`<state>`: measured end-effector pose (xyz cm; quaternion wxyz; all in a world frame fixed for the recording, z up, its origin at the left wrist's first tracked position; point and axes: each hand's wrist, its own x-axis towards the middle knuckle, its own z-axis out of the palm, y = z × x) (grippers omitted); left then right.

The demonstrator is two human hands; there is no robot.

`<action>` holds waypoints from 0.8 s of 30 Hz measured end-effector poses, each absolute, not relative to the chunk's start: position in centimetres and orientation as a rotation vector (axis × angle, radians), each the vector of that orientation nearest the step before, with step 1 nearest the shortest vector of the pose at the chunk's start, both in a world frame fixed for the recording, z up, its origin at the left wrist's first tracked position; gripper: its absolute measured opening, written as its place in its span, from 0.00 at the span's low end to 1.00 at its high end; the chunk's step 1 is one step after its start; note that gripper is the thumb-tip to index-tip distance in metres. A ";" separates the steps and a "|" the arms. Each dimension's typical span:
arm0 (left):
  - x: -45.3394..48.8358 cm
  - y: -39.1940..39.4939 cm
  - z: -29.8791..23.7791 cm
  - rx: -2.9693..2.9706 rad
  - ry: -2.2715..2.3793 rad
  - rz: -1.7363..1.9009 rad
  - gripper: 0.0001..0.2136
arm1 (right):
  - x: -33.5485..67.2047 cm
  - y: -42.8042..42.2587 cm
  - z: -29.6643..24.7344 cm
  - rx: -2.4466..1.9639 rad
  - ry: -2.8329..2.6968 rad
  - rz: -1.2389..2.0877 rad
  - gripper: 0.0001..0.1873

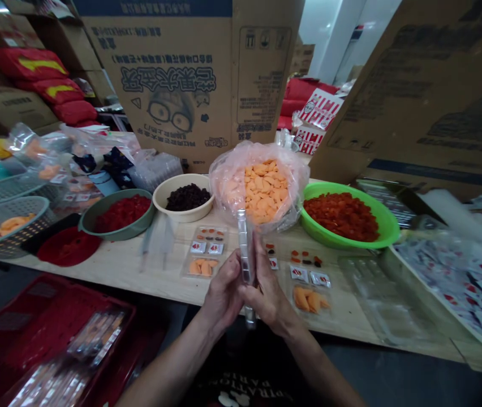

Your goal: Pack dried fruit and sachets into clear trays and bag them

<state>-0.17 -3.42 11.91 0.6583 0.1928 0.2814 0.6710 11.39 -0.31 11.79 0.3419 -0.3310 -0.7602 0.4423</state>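
Observation:
My left hand and my right hand press together on a clear plastic tray pack, held upright and edge-on between the palms above the table's front edge. Behind it lies a filled tray with orange pieces, sachets and dried bits. A second filled tray lies to the right of my hands. A plastic bag of orange dried fruit stands just beyond.
On the wooden table stand a grey-green bowl of red fruit, a cream bowl of dark fruit and a green bowl of red pieces. Empty clear trays and sachets lie right. A red crate sits lower left.

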 end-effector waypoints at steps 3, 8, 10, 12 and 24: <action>-0.5 -3.2 12.2 0.381 0.642 1.526 0.16 | 11.3 0.1 11.4 -0.776 -1.927 1.216 0.50; -0.1 -3.0 11.9 0.292 0.723 1.556 0.16 | 11.6 0.6 9.7 -0.599 -1.811 1.465 0.48; 0.0 -3.0 11.8 0.274 0.753 1.548 0.16 | 11.5 0.5 9.2 -0.573 -1.739 1.529 0.46; 0.0 -3.0 11.8 0.271 0.771 1.532 0.17 | 11.5 0.2 9.0 -0.560 -1.686 1.564 0.44; -0.9 -3.1 11.2 0.466 0.810 1.393 0.15 | 11.7 -0.2 8.1 -0.760 -1.617 1.552 0.36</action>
